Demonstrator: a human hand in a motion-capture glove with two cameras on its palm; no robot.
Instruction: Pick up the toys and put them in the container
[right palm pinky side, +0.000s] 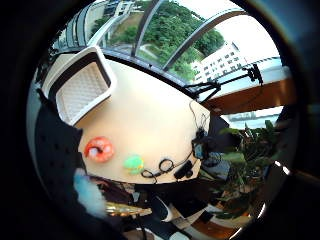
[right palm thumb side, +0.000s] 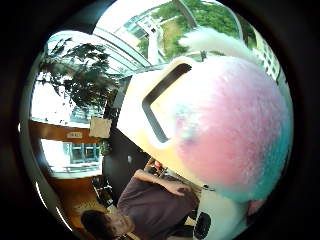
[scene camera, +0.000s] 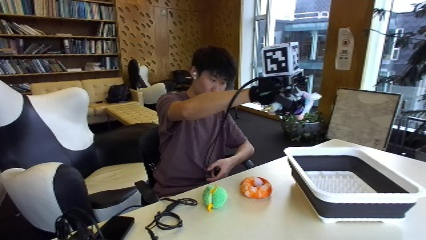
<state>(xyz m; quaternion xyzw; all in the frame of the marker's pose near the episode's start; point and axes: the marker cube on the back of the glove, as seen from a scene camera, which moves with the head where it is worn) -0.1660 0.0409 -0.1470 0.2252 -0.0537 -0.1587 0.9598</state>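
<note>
Right hand (scene camera: 279, 95) grip pinching fluffy pink-teal toy (right palm thumb side: 230, 125) high, well short of container (scene camera: 353, 200) (at 4 o'clock); early release misses it.

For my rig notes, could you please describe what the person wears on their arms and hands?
The right hand wears a black glove with black straps. The person wears a dull purple short-sleeved T-shirt, so both forearms are uncovered. The other hand wears nothing.
</note>
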